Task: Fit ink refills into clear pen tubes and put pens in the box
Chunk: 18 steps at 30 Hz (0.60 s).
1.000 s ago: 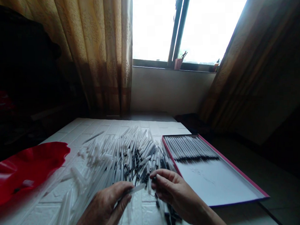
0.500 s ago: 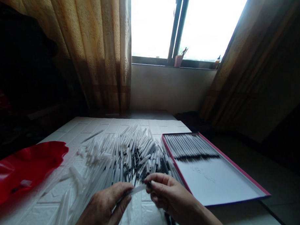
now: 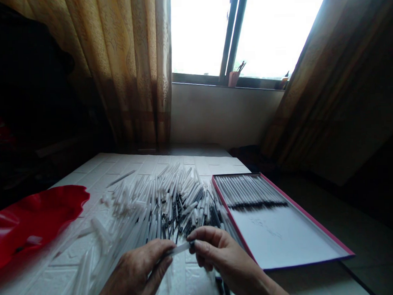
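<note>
The left hand is low in the middle of the head view, just over the white brick-pattern desk. Its fingers are closed on a thin clear plastic tube, w/ the tube sticking out to the right. The right hand is right beside it. Its thumb & fingers pinch something small & dark at the tube's right end, but it's too small to tell what that is. The 2 hands nearly touch, w/ the tube between them.

Just behind the hands is a big messy pile of thin white & black pen parts. It spreads over the middle of the desk. More clear tubes lie loose on the left, near the left hand; they look blurry.

To the right of the pile is a flat white box w/ a pink rim. Its near edge is close to the right hand. A neat row of thin pens lies side by side at the far end of the box.

On the far left is a red wavy-edged plastic dish, well apart from both hands. Behind the desk are gold curtains & a bright window.
</note>
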### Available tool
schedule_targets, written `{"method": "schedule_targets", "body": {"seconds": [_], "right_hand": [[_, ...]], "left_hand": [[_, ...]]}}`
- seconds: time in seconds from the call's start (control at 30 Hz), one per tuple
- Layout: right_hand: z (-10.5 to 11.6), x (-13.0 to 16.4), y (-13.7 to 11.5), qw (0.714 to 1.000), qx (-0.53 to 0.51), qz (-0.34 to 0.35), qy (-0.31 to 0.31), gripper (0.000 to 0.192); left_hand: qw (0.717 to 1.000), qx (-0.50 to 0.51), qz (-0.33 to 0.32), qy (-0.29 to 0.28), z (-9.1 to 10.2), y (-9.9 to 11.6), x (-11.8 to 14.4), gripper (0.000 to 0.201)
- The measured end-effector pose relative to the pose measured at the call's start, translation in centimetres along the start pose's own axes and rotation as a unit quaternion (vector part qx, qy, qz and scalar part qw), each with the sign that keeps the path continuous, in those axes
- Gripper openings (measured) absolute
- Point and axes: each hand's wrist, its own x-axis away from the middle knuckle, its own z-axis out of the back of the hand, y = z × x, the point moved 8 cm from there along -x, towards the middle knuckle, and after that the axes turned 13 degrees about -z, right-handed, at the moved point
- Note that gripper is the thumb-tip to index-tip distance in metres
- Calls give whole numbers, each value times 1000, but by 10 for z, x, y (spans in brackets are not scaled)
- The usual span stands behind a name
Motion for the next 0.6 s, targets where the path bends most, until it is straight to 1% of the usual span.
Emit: {"method": "schedule_targets", "body": {"seconds": [0.07, 0.13, 0.17, 0.23, 0.3, 0.33, 0.4, 0.5, 0.6], "right_hand": [[2, 1, -6, 996, 75, 44, 37, 28], [2, 5, -15, 977, 166, 111, 72, 21], [0, 7, -20, 959, 220, 153, 87, 19], [-5, 15, -29, 910, 324, 234, 109, 18], [-11, 21, -33, 863, 399, 288, 118, 21], [-13, 23, -34, 846, 423, 300, 119, 22], [-15, 25, -34, 822, 464, 306, 119, 25], [-19, 26, -33, 789, 523, 297, 127, 28], [-21, 26, -32, 755, 572, 285, 149, 30]], "left_hand": [[1000, -10, 0, -5, -1, -2, 2, 18], [1000, -24, -4, -6, -2, -4, 4, 20], [1000, -28, -4, -6, -2, -4, 4, 21], [1000, -30, -3, -6, -3, -6, 6, 23], [1000, -24, 6, -7, -3, -8, 6, 24], [1000, -21, 12, -9, -4, -9, 6, 23], [999, -21, 20, -14, -4, -10, 5, 23], [999, -28, 20, -25, -4, -9, 3, 23], [999, -39, 17, -34, -6, -8, 2, 23]]}}
